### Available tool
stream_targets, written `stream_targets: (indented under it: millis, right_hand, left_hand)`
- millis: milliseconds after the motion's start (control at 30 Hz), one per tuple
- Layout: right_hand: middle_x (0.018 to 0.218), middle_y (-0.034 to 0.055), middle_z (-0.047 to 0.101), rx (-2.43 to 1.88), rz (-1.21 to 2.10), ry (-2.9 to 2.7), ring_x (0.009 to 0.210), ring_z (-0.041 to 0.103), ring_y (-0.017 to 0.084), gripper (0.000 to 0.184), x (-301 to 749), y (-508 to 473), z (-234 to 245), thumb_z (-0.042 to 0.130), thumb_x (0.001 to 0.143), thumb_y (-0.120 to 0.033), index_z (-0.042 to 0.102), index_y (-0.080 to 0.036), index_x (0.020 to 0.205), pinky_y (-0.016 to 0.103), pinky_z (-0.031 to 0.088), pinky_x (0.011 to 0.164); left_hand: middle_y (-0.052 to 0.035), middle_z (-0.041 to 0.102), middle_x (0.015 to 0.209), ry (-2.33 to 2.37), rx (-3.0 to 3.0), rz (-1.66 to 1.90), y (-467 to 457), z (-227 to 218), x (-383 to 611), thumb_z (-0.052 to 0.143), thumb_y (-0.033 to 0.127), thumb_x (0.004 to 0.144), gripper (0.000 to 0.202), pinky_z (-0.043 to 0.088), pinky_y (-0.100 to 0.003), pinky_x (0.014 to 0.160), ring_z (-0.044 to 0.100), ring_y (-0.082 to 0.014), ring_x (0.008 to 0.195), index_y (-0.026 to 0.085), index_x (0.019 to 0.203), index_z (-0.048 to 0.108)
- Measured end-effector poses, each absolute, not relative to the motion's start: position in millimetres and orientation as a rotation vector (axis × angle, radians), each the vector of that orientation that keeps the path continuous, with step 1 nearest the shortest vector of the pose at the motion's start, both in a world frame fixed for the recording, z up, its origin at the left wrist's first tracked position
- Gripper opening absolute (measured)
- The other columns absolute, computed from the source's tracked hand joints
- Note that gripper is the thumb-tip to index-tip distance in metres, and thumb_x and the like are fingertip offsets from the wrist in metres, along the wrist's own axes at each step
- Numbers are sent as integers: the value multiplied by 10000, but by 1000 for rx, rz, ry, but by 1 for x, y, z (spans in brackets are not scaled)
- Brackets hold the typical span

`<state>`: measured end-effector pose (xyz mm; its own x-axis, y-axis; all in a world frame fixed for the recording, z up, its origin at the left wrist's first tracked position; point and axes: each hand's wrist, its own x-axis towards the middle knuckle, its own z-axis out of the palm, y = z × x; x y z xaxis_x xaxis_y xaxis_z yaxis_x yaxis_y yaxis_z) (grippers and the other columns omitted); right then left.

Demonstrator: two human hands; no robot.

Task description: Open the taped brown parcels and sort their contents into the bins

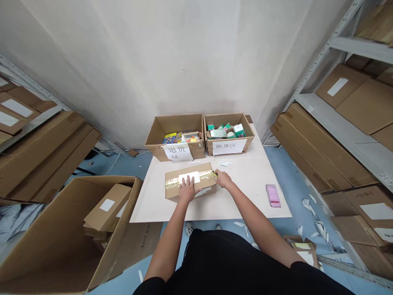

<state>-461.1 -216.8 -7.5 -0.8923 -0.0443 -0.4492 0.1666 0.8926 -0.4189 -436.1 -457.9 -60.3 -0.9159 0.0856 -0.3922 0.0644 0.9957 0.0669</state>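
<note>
A sealed cardboard box (173, 182) lies on the white table (242, 200), with clear tape along its top and a white label (193, 177) there. My left hand (187, 190) rests on the box's top near its front edge, fingers spread, partly over the label. At the box's right end, my right hand (223, 179) is closed around a small yellow and black utility knife (215, 174). The knife's tip is at the taped right edge; whether the blade is in the tape cannot be made out.
Two open cartons with handwritten signs, the left carton (153, 149) and the right carton (250, 139), hold small packages at the table's back. A pixelated pink object (273, 196) lies at right. A large open carton (121, 229) stands left on the floor. Loaded shelves (353, 119) flank the table.
</note>
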Motion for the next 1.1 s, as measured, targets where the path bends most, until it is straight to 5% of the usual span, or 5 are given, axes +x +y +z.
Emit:
stream_targets:
  millis: [400, 700, 833, 900, 1100]
  right_hand:
    - [1133, 135, 738, 102, -621, 2645, 987, 730, 278, 472, -426, -224, -12, 603, 872, -125, 552, -247, 1325, 274, 446, 692]
    - [1052, 103, 753, 163, -1007, 2626, 700, 717, 216, 436, -408, -214, -33, 566, 889, -119, 599, -253, 1303, 279, 452, 649]
    - [929, 61, 752, 405, -1408, 2609, 695, 715, 212, 524, -393, -210, -75, 509, 969, -234, 458, -249, 1491, 286, 479, 692]
    - [911, 53, 750, 514, -1536, 2568, 727, 725, 224, 553, -386, -210, -93, 540, 972, -332, 442, -242, 1509, 297, 494, 718]
    - [1101, 63, 757, 633, -1645, 2562, 953, 746, 261, 655, -375, -220, -114, 617, 910, -532, 462, -273, 1491, 326, 524, 821]
  left_hand:
    - [-95, 43, 1774, 2705, 143, 88, -467, -63, -443, 384, 805, 923, 979, 211, -557, 1267, 43, -418, 1617, 235, 1690, 171]
    - [-103, 154, 1764, 2808, 174, 201, -479, -62, -440, 515, 791, 879, 962, 268, -571, 1229, 109, -421, 1610, 279, 1660, 282]
    - [-104, 262, 1737, 2859, 200, 290, -514, -57, -452, 557, 685, 898, 867, 296, -509, 1231, 204, -378, 1597, 287, 1635, 338]
    - [-143, 281, 1724, 2913, -95, 256, -532, -56, -455, 473, 669, 935, 803, 302, -582, 1211, 220, -430, 1578, 245, 1612, 385]
    - [-240, 214, 1717, 2815, -533, 170, -507, -55, -427, 342, 658, 977, 808, 435, -602, 1076, 452, -482, 1421, 160, 1614, 344]
